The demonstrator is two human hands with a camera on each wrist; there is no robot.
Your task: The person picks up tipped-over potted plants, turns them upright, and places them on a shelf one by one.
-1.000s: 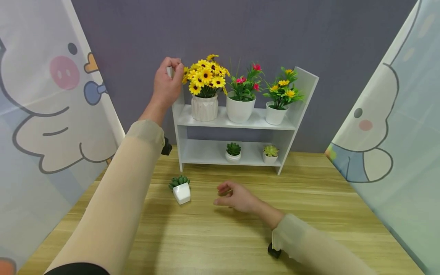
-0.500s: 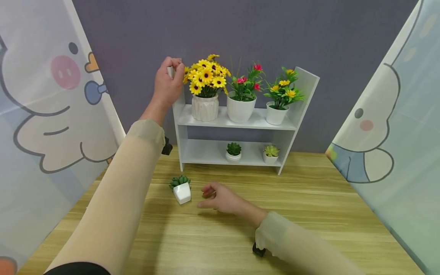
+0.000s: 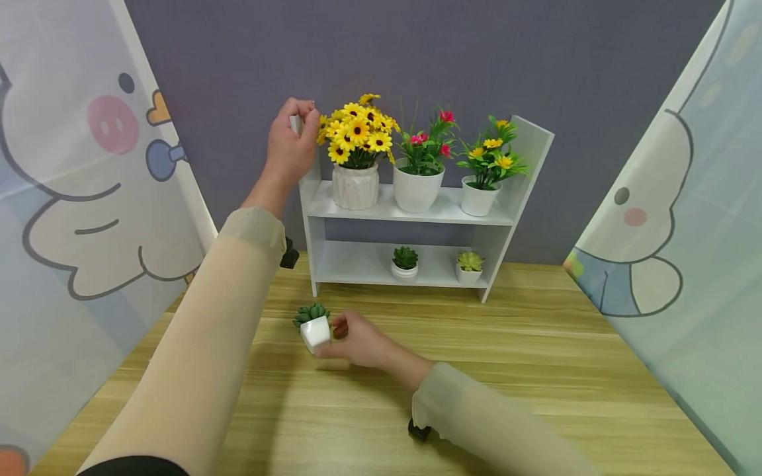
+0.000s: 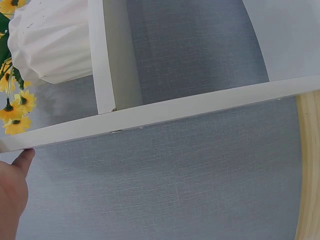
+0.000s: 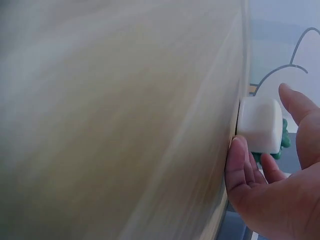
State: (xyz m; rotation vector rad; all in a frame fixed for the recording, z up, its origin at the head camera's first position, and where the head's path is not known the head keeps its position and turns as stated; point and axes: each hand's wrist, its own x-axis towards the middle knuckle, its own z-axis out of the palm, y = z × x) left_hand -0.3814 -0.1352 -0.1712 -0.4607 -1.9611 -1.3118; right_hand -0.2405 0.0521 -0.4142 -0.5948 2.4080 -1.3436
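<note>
At the top of the white shelf's (image 3: pixel 411 210) left side panel, my left hand (image 3: pixel 290 142) grips the board with curled fingers. In the left wrist view the thumb of my left hand (image 4: pixel 12 192) presses on the panel's edge (image 4: pixel 165 111). A green succulent in a white square pot (image 3: pixel 315 334) lies tipped over on the table, left of the middle. My right hand (image 3: pixel 363 340) is right beside this pot, thumb and fingers spread apart around it. In the right wrist view the thumb stands off the pot (image 5: pixel 259 125), while the fingertips reach its near side.
The upper shelf bears yellow daisies in a ribbed pot (image 3: pixel 355 187), a red-flowered plant (image 3: pixel 418 188) and a yellow-flowered plant (image 3: pixel 478 197). Below stand a dark green succulent (image 3: pixel 405 263) and a pale green succulent (image 3: pixel 469 266). A grey wall (image 3: pixel 417 53) rises behind the shelf.
My right hand has moved left across the table, from the middle to the tipped succulent pot. My left hand has kept its hold on the shelf's panel.
</note>
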